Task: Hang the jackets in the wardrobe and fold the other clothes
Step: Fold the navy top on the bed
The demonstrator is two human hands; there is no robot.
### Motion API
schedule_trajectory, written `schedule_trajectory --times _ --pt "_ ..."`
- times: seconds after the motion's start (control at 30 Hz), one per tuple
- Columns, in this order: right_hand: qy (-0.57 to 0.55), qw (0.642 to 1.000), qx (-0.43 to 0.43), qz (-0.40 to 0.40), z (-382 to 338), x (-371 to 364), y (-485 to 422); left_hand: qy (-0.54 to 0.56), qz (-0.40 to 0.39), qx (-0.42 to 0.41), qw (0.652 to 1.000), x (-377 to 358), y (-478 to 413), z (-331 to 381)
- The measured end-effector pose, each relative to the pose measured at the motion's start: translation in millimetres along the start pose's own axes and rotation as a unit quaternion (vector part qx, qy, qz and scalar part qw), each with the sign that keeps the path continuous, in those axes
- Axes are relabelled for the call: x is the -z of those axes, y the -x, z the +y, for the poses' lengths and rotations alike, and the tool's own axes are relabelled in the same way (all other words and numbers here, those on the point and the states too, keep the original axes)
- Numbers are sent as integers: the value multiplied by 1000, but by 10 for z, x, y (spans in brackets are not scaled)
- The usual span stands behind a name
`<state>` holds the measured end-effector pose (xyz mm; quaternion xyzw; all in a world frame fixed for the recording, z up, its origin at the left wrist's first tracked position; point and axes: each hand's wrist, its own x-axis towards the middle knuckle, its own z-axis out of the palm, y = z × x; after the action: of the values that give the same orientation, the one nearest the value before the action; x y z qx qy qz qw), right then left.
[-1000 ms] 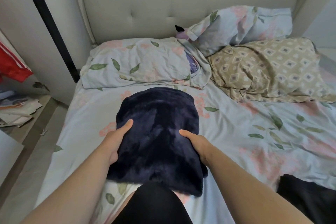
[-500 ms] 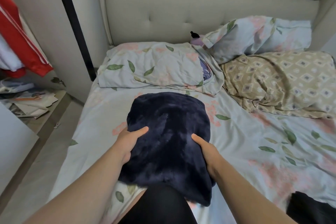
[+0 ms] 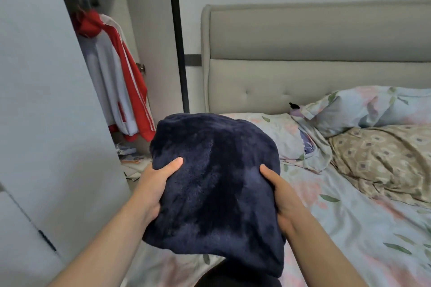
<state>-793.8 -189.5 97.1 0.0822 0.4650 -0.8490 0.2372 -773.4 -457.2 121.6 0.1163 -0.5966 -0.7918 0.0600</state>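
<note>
Your fleece (image 3: 214,182) is plain navy. The jacket (image 3: 121,91) is red and white with white sleeve stripes, the sheet (image 3: 349,228) pale blue with pink blooms and green leaves, the blanket (image 3: 384,163) tan with diamonds.

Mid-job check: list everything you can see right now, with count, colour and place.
navy fleece garment: one, dark navy, folded bundle held up at centre
red and white jacket: one, hanging inside the wardrobe, left
papers: several, pale, on the wardrobe floor
headboard: one, beige, tufted, behind the bed
floral pillows: two, pale blue and pink, at the head of the bed
patterned blanket: one, tan, crumpled, right
floral sheet: one, pale, covering the mattress
left hand: grips the bundle's left side
right hand: grips its right side
</note>
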Motion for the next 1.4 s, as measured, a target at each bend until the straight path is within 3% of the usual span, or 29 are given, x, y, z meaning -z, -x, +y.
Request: schedule_trajectory --times 0.33,0.57,1.17,1.4 --pt "26 991 30 -131 248 -904 619 17 88 -75 993 749 1143 480" --pt "59 983 75 -160 261 -1257 863 44 113 -101 988 945 1499 699" --pt "106 967 42 -226 786 -2865 839 81 191 -164 964 2215 2095 1476" --pt "110 972 33 -206 1056 -3255 472 61 192 -161 966 2686 1837 1500"
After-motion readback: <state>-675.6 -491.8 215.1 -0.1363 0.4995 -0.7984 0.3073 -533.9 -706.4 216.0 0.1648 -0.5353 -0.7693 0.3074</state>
